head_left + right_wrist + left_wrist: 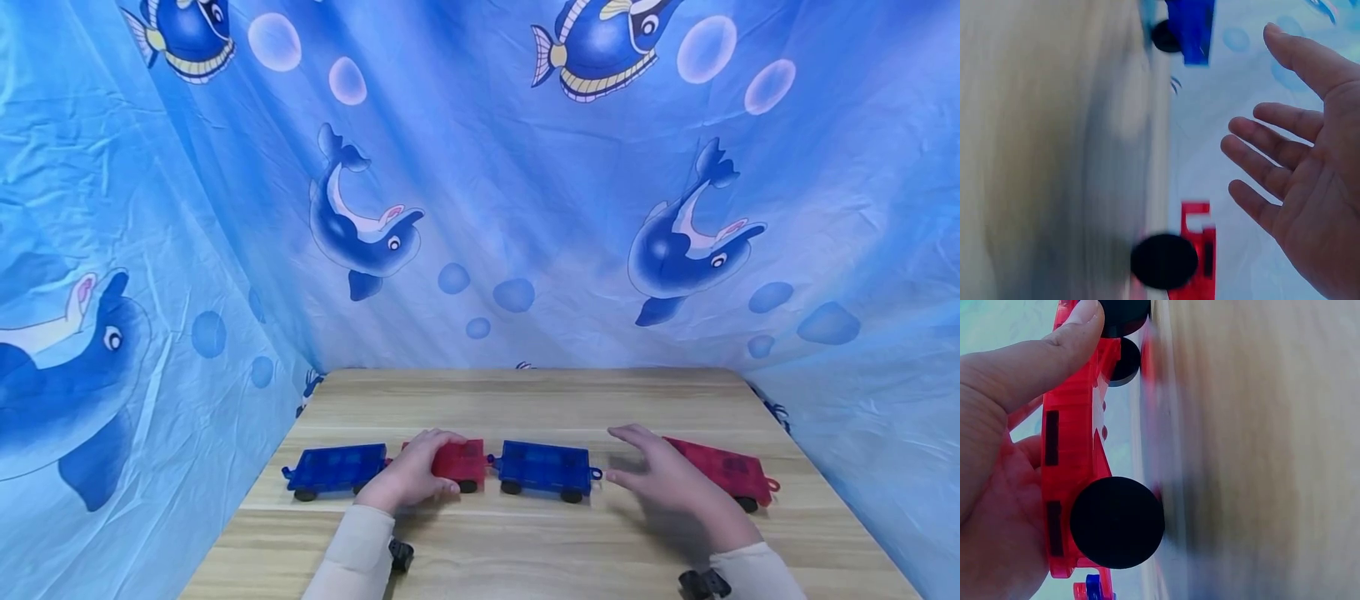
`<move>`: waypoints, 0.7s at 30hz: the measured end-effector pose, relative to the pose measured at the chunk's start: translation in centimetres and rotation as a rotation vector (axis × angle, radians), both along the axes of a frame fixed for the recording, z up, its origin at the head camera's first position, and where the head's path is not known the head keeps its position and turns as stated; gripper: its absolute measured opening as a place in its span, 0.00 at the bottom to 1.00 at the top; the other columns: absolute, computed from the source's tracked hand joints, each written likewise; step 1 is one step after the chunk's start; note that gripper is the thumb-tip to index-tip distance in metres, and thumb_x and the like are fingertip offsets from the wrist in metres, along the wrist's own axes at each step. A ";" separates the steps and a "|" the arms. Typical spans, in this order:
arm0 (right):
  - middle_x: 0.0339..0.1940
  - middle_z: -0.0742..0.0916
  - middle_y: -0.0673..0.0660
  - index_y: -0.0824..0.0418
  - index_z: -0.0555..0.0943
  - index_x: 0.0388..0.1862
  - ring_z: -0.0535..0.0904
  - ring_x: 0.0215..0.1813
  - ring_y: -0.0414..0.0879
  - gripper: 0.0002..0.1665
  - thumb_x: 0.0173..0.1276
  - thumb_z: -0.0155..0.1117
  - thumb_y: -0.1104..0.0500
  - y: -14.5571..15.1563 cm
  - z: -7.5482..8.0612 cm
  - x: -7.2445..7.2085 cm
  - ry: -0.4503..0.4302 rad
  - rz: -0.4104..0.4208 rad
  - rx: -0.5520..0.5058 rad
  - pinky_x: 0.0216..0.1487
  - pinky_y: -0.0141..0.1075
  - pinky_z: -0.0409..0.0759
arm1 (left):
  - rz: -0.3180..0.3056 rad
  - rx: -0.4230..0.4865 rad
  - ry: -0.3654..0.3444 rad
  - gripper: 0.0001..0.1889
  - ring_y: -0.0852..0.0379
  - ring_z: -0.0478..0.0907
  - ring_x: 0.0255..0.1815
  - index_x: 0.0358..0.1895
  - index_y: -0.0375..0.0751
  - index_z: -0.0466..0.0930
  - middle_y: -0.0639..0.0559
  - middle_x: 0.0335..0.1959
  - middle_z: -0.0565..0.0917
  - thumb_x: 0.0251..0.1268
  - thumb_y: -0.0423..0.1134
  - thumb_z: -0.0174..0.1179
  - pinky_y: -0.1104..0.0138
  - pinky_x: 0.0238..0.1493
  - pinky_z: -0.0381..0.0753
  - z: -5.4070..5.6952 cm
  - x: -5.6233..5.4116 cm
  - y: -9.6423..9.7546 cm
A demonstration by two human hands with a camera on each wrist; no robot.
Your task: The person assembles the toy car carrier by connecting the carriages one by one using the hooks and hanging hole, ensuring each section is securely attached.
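Note:
My left hand grips a red toy train car over its top, thumb along the near side, as the left wrist view also shows. That car stands in a row between a blue car on the left and another blue car on the right; red and blue coupler parts meet at its ends. My right hand hovers with spread fingers between the right blue car's ring and a second red car, which sits apart at an angle. Nothing is in the right hand; part of this red car hides behind it.
The cars stand on a wood-grain table. A blue sea-print cloth hangs behind and at both sides. Black wrist devices show by each sleeve.

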State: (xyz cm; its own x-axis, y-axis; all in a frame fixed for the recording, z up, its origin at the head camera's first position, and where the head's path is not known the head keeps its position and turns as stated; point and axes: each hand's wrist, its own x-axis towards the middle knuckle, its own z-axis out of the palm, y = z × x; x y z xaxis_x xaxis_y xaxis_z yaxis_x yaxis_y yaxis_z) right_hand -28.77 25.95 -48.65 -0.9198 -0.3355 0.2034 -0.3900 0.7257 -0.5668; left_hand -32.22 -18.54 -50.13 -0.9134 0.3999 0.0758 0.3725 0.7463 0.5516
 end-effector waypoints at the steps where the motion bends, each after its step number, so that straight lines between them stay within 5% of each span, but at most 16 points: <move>1: 0.75 0.75 0.65 0.59 0.73 0.77 0.70 0.74 0.68 0.45 0.68 0.75 0.41 0.5 0.1 0.2 0.002 -0.018 0.002 0.67 0.65 0.73 | 0.001 -0.001 0.000 0.40 0.48 0.75 0.64 0.71 0.58 0.76 0.55 0.66 0.78 0.53 0.46 0.83 0.47 0.59 0.83 0.0 0.0 0.0; 10: 0.74 0.75 0.70 0.61 0.70 0.78 0.69 0.73 0.72 0.51 0.65 0.76 0.37 4.7 0.2 1.0 0.002 -0.169 0.052 0.66 0.69 0.71 | -0.003 0.001 -0.003 0.39 0.47 0.75 0.63 0.71 0.57 0.76 0.53 0.65 0.78 0.53 0.44 0.83 0.45 0.59 0.82 0.1 0.0 -0.3; 21: 0.78 0.67 0.73 0.66 0.69 0.78 0.65 0.72 0.77 0.55 0.62 0.79 0.38 8.4 -1.3 1.1 0.023 -0.215 0.061 0.61 0.74 0.72 | -0.015 0.021 -0.015 0.39 0.48 0.75 0.62 0.70 0.57 0.76 0.53 0.64 0.78 0.54 0.44 0.83 0.46 0.58 0.82 0.1 -0.2 -0.9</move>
State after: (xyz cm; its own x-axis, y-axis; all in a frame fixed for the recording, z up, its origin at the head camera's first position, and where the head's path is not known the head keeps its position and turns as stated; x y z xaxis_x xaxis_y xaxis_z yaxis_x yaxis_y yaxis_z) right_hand -27.67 34.39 -49.96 -0.9668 -0.1440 0.2110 -0.2348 0.8261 -0.5122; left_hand -32.41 -19.49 -50.07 -0.9085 0.4119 0.0702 0.3748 0.7292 0.5726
